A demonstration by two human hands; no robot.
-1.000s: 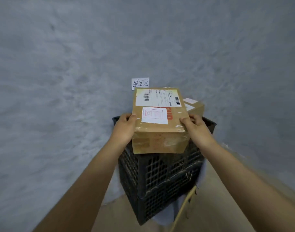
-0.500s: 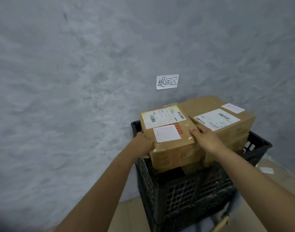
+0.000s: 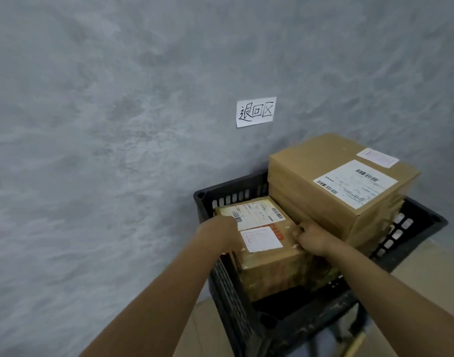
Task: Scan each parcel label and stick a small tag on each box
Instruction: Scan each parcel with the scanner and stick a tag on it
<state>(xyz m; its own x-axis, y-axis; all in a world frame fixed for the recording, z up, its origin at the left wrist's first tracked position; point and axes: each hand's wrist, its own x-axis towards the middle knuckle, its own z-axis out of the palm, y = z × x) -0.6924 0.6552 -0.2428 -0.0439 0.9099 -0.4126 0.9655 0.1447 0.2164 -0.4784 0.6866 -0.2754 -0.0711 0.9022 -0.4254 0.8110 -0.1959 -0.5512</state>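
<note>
Head view: both hands hold a taped box in the crate's left half, beside stacked boxes. Left hand grips its left edge; right hand clasps its right edge, fingers curled.

The small parcel now sits lower, down inside the black crate beside the stacked boxes, where a second ago it was held above the rim; the left hand and right hand now lie lower, on its top edges
</note>
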